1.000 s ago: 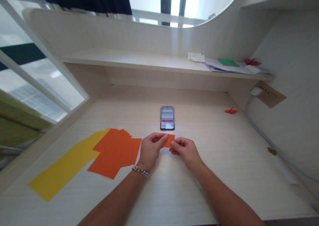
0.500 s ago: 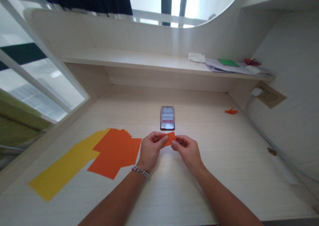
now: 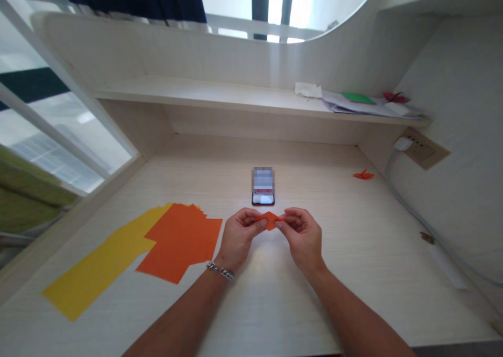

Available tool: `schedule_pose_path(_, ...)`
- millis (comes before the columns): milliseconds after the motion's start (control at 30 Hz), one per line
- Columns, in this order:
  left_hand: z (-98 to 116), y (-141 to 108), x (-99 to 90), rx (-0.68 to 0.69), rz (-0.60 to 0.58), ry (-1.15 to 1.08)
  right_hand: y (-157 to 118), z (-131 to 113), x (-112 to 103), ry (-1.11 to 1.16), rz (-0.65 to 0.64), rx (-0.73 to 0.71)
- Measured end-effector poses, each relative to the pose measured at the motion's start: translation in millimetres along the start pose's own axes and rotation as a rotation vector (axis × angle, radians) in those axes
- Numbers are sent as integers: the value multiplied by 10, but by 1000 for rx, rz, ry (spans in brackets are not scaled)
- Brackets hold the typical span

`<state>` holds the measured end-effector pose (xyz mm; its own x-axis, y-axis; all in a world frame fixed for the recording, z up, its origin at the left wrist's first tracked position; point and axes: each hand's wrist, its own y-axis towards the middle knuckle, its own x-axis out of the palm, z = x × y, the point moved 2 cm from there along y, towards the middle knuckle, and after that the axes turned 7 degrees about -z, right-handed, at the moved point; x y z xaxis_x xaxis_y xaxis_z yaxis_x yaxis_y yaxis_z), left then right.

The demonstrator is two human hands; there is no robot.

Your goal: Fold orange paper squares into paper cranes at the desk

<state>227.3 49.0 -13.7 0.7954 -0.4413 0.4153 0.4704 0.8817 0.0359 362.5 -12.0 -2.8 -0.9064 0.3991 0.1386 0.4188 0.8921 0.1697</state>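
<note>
Two hands: left hand [image 3: 238, 236], right hand [image 3: 302, 236] pinch orange paper [image 3: 269, 220], now pointed downward.

Left hand [image 3: 238, 236]: pinches one end of a small folded orange paper [image 3: 269, 220], chain bracelet [image 3: 220, 271] at the wrist.
Right hand [image 3: 302, 236]: pinches the other end.
Desk [image 3: 314, 315]: orange paper sheets [image 3: 181, 241] overlap yellow paper sheets [image 3: 98, 268] to the left; a smartphone [image 3: 263, 186] lies just beyond the hands.

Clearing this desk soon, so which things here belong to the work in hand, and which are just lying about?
In use: left hand, right hand, folded orange paper, orange sheets, yellow sheets.
Lying about: smartphone, orange paper crane, shelf papers.
</note>
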Motion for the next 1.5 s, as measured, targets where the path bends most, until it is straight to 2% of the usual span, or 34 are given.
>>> schedule_pose_path(367,21,5,53,14,14,-94,-29,-54,15,90,46,-3)
schedule_pose_path(533,23,19,7,39,32,-98,-2,-68,15,96,-11,31)
schedule_pose_path(833,31,35,-28,42,47,-103,35,-54,-30,79,-44,12)
schedule_pose_path(1000,64,20,-36,32,72,65,101,-13,-71,70,-167,74)
schedule_pose_path(1133,87,7,-33,-1,49,197,118,54,-77,-7,-249,162)
schedule_pose_path(1300,94,5,-29,-33,50,259,125,121,-75,-3,-277,205)
schedule_pose_path(1500,54,-1,-11,-100,13,294,126,148,-70,-28,-231,181)
